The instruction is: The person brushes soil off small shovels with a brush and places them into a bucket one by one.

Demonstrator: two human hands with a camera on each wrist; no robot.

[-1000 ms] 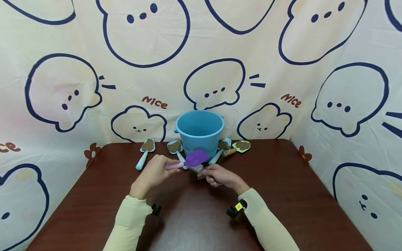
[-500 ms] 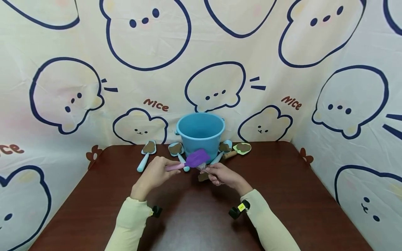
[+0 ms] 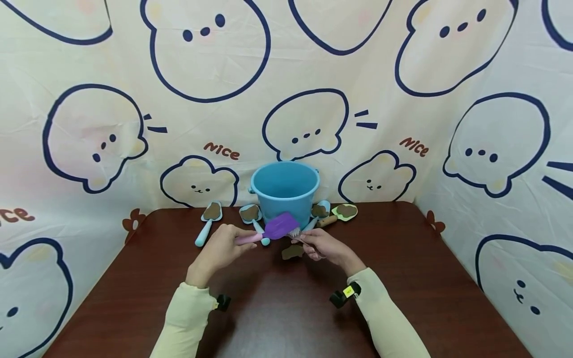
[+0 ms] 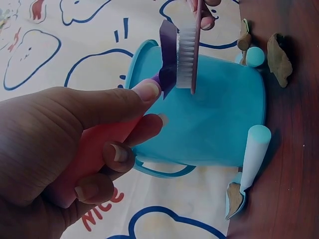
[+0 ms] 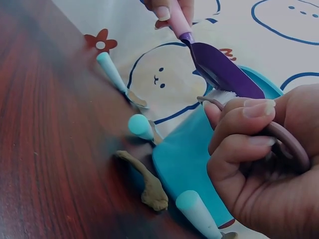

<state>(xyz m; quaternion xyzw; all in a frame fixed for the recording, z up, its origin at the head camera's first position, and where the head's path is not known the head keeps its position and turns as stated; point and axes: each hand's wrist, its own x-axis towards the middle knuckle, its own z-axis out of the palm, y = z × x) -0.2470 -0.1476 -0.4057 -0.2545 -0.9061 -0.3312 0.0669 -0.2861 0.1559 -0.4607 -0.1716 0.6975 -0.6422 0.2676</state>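
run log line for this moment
left hand: grips pink-handled shovel; right hand: holds brush at purple blade; brown lump: on table; blue bucket: beyond hands

Right hand (image 3: 329,247), brush (image 4: 187,59) shifted rightward; brown lump (image 3: 292,252) more exposed.

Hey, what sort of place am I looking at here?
Probably an indoor tabletop recording setup: a brown table with cartoon-printed cloth behind it and at both sides, and small black devices worn on both wrists.
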